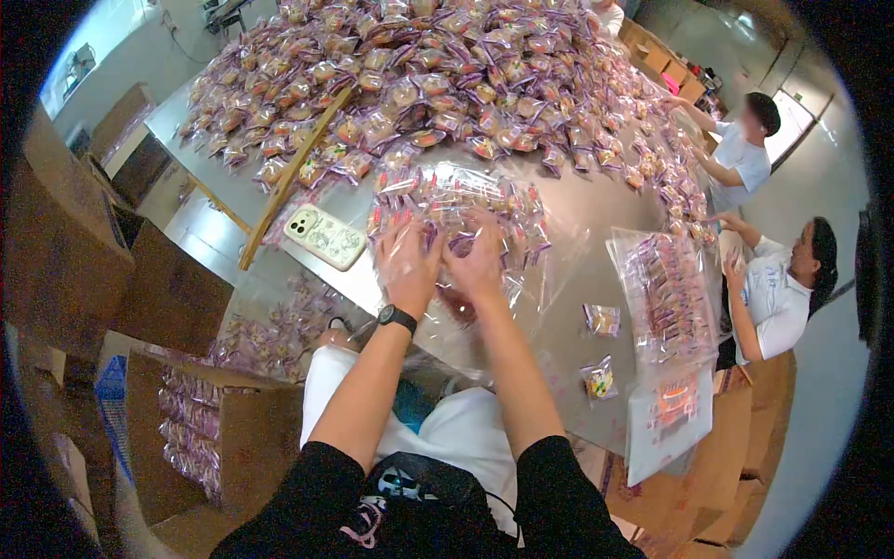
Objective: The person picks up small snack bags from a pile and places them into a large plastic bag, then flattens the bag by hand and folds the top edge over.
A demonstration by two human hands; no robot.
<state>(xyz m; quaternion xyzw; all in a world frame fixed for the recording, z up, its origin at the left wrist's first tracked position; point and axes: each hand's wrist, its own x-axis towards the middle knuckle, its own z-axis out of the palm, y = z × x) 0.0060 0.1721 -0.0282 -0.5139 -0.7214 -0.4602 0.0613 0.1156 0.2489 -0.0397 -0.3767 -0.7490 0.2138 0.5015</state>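
Observation:
A large clear plastic bag (526, 200) lies on the metal table in front of me, with rows of small purple-edged snack packets in it. My left hand (408, 261), with a black watch at the wrist, is in the bag's near end, its fingers closed on a snack packet (429, 235). Beside it, my right hand (475, 259) curls its fingers round another snack packet (461, 246). Clear film partly covers both hands, and glare hides some of the fingertips.
A huge heap of snack packets (438, 84) covers the far table. A wooden strip (296, 177) and a phone (324, 237) lie left. Right are two loose packets, a filled bag (666, 298) and flat bags (666, 433). Co-workers stand right; cardboard boxes (247, 438) surround me.

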